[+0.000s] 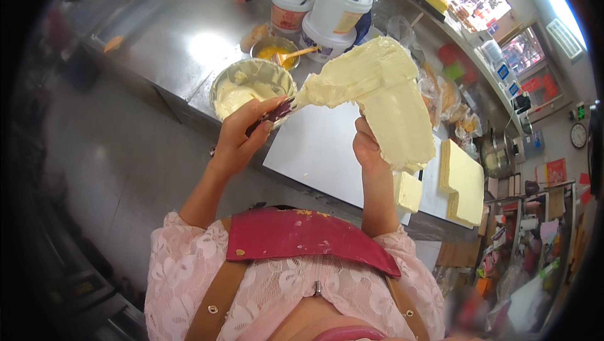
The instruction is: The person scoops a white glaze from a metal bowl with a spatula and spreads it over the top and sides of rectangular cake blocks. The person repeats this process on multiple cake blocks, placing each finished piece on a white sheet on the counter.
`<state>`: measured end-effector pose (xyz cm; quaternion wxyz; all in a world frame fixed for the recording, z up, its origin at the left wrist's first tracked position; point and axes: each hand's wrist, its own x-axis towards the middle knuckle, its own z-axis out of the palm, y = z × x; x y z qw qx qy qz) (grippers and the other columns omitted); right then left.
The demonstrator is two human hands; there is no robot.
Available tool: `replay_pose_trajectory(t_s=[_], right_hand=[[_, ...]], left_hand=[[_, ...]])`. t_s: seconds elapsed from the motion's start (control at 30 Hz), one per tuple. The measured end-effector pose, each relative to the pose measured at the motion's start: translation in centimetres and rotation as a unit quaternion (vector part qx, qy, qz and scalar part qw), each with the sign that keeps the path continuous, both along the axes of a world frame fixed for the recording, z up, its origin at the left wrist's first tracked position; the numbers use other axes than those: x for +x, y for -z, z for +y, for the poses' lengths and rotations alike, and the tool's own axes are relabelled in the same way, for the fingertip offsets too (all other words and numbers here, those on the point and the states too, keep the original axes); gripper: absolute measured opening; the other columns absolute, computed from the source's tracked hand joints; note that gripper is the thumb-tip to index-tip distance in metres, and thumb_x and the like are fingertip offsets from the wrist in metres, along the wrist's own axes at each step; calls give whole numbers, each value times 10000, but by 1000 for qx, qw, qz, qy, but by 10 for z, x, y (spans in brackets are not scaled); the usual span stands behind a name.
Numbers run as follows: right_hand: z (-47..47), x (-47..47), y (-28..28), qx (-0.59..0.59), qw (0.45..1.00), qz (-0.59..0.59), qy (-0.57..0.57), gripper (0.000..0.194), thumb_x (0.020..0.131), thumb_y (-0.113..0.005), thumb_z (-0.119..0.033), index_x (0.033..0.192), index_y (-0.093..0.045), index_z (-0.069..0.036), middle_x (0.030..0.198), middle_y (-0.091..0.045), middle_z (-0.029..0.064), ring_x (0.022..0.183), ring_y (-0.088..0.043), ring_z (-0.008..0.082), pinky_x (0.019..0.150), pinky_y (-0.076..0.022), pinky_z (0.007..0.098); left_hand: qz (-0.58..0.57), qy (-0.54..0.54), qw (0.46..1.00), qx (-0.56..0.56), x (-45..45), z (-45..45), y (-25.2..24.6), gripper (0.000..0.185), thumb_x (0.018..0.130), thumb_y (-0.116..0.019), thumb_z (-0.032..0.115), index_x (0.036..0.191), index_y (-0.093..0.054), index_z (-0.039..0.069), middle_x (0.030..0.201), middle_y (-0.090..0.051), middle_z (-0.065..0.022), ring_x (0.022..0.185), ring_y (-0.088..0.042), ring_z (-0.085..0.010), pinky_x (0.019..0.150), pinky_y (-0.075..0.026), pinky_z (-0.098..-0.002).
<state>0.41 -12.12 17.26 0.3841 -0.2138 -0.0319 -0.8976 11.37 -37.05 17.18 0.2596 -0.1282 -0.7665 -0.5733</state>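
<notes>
My left hand grips the dark handle of a spatula. Its blade is thickly coated in pale cream and lies across the top of a cream-covered slab, perhaps cake or bread. From below and behind, my right hand holds that slab up above the work surface; some of its fingers are hidden by it. Just beyond my left hand stands a metal bowl with cream inside and smeared on its wall. A white board lies under both hands. Close to my right forearm is a small cream-coloured block.
Larger pale slabs lie at the right end of the steel table. Behind the cream bowl, a small bowl of yellow liquid holds a brush. White buckets are stacked behind, with bagged goods along the wall.
</notes>
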Motion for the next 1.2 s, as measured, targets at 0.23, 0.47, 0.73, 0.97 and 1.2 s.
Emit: replay_pose_trajectory(t_s=[0.23, 0.47, 0.73, 0.97, 1.2], right_hand=[[12, 6, 13, 72, 983, -57, 160, 318, 936, -492, -335, 1141, -520, -94, 951, -574, 26, 803, -549, 130, 571, -474, 281], [26, 13, -25, 11, 996, 12, 91, 686, 839, -609, -227, 1434, -309, -65, 1387, -381, 82, 1077, -445, 212, 858, -406, 362], [54, 19, -37, 143, 926, 22, 348, 1060, 571, -865, -305, 1432, -294, -69, 1469, -317, 150, 1380, -258, 331, 1152, -199, 484], [79, -1, -38, 148, 911, 65, 379, 790, 864, -601, -257, 1473, -151, -32, 1535, -129, 153, 1413, -102, 349, 1157, -54, 547], [118, -10, -24, 46, 952, -50, 299, 595, 966, -362, -121, 1488, -93, -27, 1553, -55, 145, 1424, -29, 349, 1142, 28, 565]], left_hand=[[-47, -128, 990, 21, -25, 16, 24, 326, 904, -518, 56, 1224, -571, 25, 768, -535, -12, 642, -465, -80, 613, -414, -211], [-304, 47, 924, 227, -10, -56, 42, 197, 965, -484, 228, 986, -573, 54, 648, -499, 21, 501, -443, -45, 448, -358, -200], [-312, -76, 800, -507, -35, -111, 45, 272, 915, -451, 239, 994, -615, 38, 810, -655, -130, 736, -635, -334, 653, -481, -438], [-316, -43, 765, -559, -75, -64, 82, 249, 859, -470, 158, 914, -661, 9, 846, -666, -185, 836, -661, -331, 687, -515, -429], [-494, 74, 849, -171, -74, -106, 84, 299, 899, -436, 239, 864, -605, -5, 545, -556, -82, 361, -486, -163, 370, -398, -310]])
